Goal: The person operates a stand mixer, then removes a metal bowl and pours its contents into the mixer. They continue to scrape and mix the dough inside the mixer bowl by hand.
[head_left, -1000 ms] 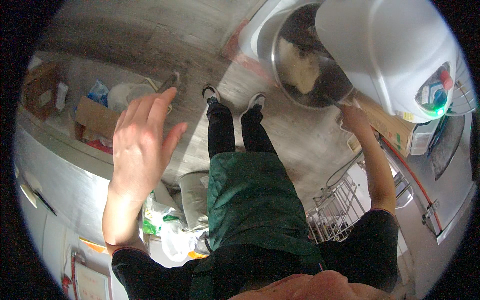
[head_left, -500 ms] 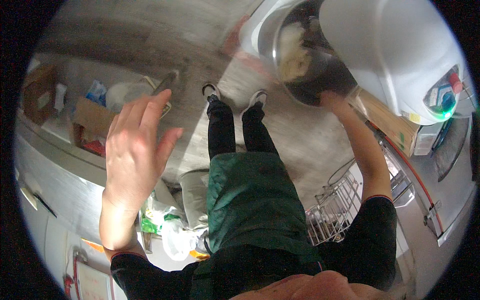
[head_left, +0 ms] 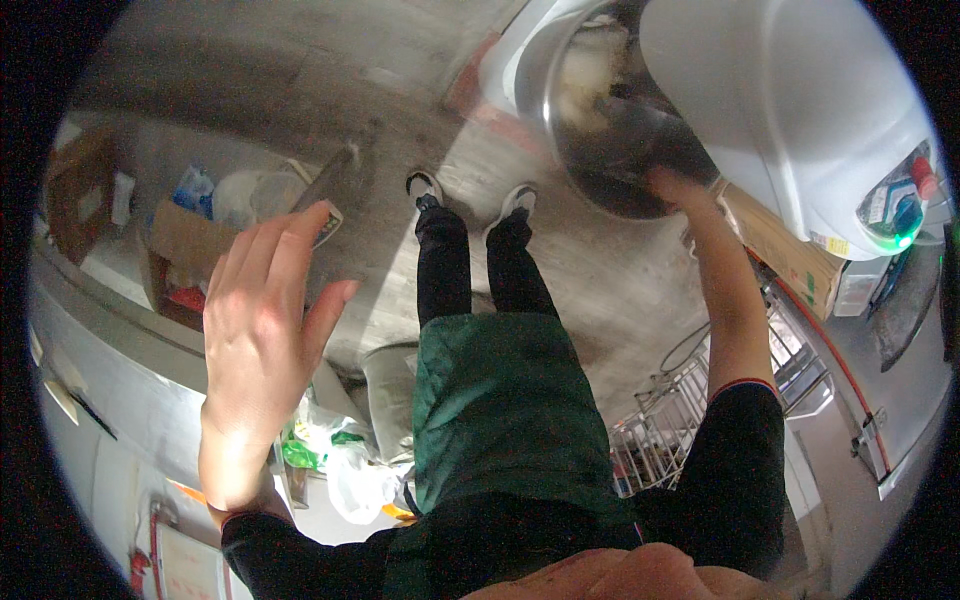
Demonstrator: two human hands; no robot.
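A steel mixing bowl stands under a large white machine head at the upper right. Pale dough lies in the bowl. My right hand reaches to the bowl's near edge; its fingers are blurred against the dark steel, and I cannot tell whether they grip it. At the left my left hand is raised in the air, back up, with the fingers stretched out and the thumb apart. Beyond it are a cardboard box and a clear plastic container.
On the machine are a red button and a green light. A long cardboard box lies beneath it, and a wire rack stands at lower right. Plastic bags and a grey sack sit left of my green apron.
My left hand has shifted slightly left and down. My right hand has moved slightly right at the bowl's edge. The dough's outline in the bowl looks different.
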